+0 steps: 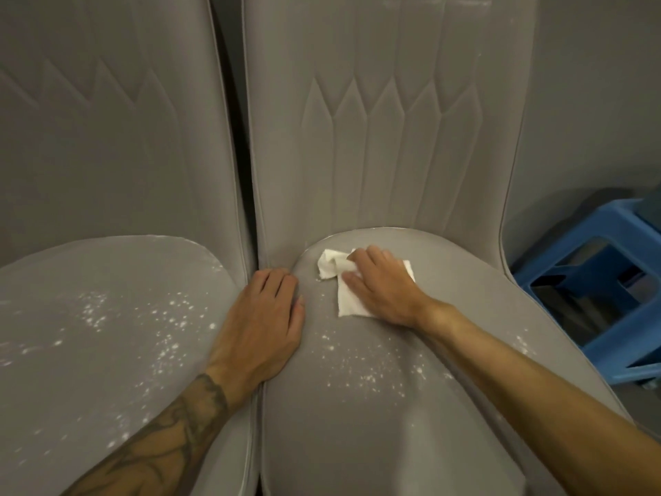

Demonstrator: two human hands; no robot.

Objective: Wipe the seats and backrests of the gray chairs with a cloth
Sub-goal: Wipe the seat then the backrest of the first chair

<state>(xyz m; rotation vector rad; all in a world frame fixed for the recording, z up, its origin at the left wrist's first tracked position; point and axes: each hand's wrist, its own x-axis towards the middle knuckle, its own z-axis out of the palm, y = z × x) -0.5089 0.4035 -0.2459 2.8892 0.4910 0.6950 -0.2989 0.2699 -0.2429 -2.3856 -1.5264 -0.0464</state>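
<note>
The white cloth [331, 268] is pressed flat under the straight fingers of the right hand [379, 284], pinned rather than gripped, on the far left part of the right chair's seat [375, 424], just in front of its backrest [375, 155]. One corner of the cloth is bunched beyond the fingertips. The left hand [264, 323] is laid flat and relaxed on the left edge of the same seat, at the seam against the left chair's seat [107, 334]; nothing is held in it. White specks [357, 370] are scattered over the near parts of both seats, so the wiping is judged far from done. As the cloth is only pinned, it could be rolled up or left behind on a quick stroke, and specks could be smeared or pushed into the gap between the chairs. A blue stool [608, 223] is seen at the right
</note>
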